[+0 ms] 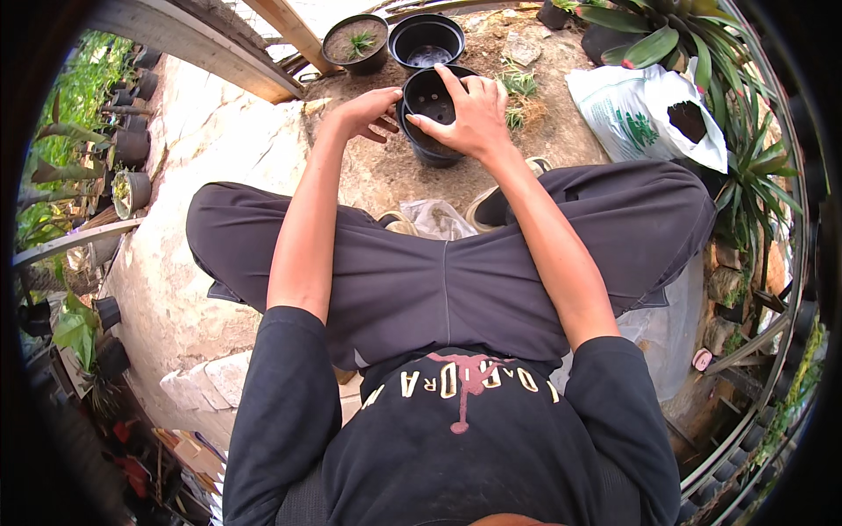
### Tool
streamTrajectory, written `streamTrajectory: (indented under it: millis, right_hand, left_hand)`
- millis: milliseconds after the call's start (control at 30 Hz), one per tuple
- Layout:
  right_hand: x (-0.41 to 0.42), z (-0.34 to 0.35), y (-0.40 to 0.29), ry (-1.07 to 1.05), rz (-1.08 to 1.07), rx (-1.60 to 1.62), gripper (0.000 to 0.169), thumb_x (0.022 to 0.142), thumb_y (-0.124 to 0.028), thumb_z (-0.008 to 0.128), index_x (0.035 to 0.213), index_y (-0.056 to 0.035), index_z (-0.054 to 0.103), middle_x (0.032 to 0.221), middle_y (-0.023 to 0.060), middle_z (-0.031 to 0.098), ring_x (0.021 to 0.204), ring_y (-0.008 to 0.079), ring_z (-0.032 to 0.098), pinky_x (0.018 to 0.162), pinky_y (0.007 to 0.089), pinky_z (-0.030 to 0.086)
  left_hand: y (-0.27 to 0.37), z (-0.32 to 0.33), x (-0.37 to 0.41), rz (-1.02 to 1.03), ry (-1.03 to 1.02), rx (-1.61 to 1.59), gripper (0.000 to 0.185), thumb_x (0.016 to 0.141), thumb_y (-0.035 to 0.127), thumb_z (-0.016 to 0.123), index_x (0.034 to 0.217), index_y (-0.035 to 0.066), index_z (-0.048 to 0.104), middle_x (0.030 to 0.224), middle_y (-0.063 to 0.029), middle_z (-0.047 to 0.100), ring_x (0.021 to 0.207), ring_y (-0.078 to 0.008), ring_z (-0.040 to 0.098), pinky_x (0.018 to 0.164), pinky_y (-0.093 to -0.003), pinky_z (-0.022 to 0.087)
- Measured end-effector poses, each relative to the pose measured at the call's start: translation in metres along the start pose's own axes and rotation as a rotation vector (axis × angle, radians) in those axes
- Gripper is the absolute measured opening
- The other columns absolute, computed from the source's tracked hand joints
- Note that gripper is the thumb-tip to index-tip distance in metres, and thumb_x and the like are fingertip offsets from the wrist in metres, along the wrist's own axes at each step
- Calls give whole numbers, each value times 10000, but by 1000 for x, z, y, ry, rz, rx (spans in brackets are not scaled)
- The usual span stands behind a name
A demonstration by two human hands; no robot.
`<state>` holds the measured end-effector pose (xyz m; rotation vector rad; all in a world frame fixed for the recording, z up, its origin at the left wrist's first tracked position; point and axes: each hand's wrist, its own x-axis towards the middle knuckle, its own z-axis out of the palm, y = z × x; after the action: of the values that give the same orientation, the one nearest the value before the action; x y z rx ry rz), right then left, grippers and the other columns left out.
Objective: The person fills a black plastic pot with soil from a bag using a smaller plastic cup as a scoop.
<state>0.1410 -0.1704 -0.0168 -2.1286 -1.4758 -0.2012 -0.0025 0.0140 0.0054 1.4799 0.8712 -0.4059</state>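
Observation:
My right hand [475, 112] grips a black plastic plant pot [429, 105], its thumb and fingers spread across the rim. Drainage holes show in the pot's bare bottom. It seems to sit inside a second black pot [431, 154], though their overlap is partly hidden. At the left side of these pots is my left hand [371, 113], fingers apart, with fingertips at the rim and nothing visibly grasped. Just behind stands another black pot [426, 41] with no soil visible. Beside that one, a soil-filled pot [357, 45] bears a small green plant.
Uprooted plantlets [518, 98] lie on the ground right of the pots, near a stone [521, 48]. A white bag [618, 112] gapes open on dark soil. Wooden beams [217, 52] stand at upper left. Broad-leaved plants [651, 46] crowd the right. Clear plastic [437, 219] lies between my shoes.

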Motion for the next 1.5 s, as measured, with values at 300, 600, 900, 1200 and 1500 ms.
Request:
streamTrajectory:
  millis: [300, 600, 900, 1200, 1500]
  right_hand:
    - [-7, -8, -4, -200, -96, 9, 995, 778, -807, 659, 1569, -237, 462, 1227, 224, 593, 1260, 393, 483, 1128, 621, 244]
    - [14, -15, 14, -1, 217, 213, 1048, 792, -789, 690, 1557, -114, 450, 1275, 244, 603, 1260, 401, 537, 1096, 533, 371]
    - [23, -34, 41, -158, 532, 459, 998, 838, -714, 687, 1505, 1, 488, 1465, 290, 543, 1369, 372, 545, 1127, 443, 430]
    - [25, -64, 28, -216, 285, 48, 953, 807, -716, 711, 1506, -99, 510, 1321, 239, 614, 1255, 394, 601, 1066, 469, 473]
    - [-9, -6, 5, -190, -28, 119, 962, 790, -676, 744, 1539, -135, 475, 1313, 227, 586, 1238, 410, 562, 1056, 551, 429]
  left_hand:
    - [-1, -2, 3, 28, 6, -5, 499, 1085, 492, 439, 1483, 194, 480, 1274, -123, 601, 1175, -297, 637, 997, -569, 535]
    - [7, 12, -8, -75, 128, -9, 532, 1068, 379, 521, 1542, 171, 399, 1412, -154, 553, 1222, -338, 637, 1015, -544, 552]
    - [14, 8, -10, -59, -3, -15, 562, 1082, 256, 514, 1594, 100, 343, 1466, -139, 521, 1197, -313, 641, 1009, -527, 577]
    - [15, 11, -5, -32, 153, -116, 572, 1090, 312, 523, 1594, 100, 356, 1436, -110, 526, 1110, -285, 641, 990, -529, 577]
    - [7, 8, 1, -26, 147, -176, 421, 1096, 408, 439, 1352, 99, 567, 1168, -106, 591, 1094, -310, 638, 979, -546, 561]
